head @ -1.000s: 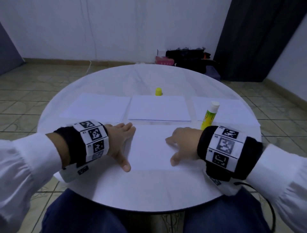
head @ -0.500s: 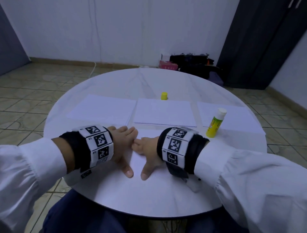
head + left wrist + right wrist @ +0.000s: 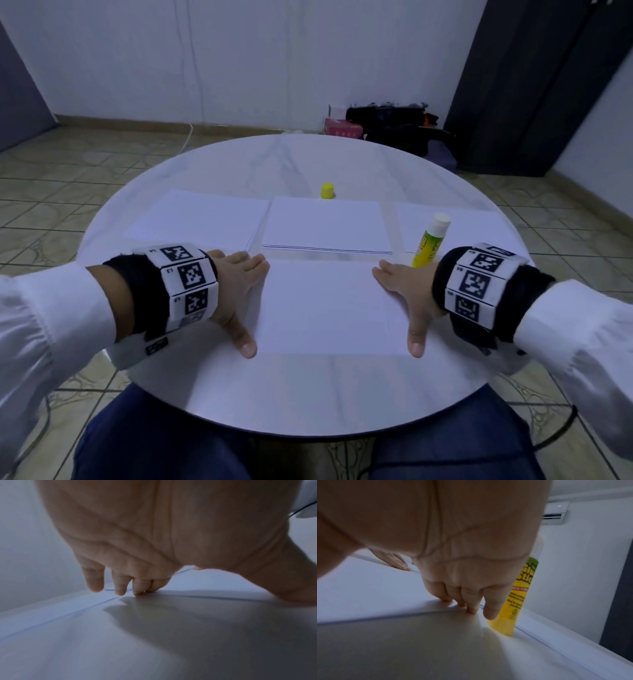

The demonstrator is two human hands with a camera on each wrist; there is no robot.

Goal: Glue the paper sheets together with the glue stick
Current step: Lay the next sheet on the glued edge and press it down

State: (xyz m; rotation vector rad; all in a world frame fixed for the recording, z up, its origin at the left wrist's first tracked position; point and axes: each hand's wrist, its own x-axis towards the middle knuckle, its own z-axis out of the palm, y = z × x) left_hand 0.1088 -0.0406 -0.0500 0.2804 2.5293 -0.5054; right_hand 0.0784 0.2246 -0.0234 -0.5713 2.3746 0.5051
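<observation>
A white paper sheet (image 3: 329, 308) lies flat on the round white table (image 3: 308, 394) in front of me. My left hand (image 3: 239, 291) presses its left edge with straight fingers (image 3: 120, 588) and spread thumb. My right hand (image 3: 404, 294) presses the right edge the same way, fingertips (image 3: 467, 604) on the paper's corner. The yellow glue stick (image 3: 430, 240) stands upright and uncapped just beyond my right hand, close to the little finger (image 3: 520, 601). Its yellow cap (image 3: 327, 191) sits farther back at the centre.
Three more stacks of white paper lie across the table's middle: left (image 3: 202, 219), centre (image 3: 325, 226), right (image 3: 455, 229). Bags and a pink box (image 3: 342, 127) stand on the tiled floor by the far wall. A dark curtain (image 3: 534, 85) hangs at the right.
My right hand slid from beside the left hand across the sheet to its right edge. The left hand stayed on the left edge.
</observation>
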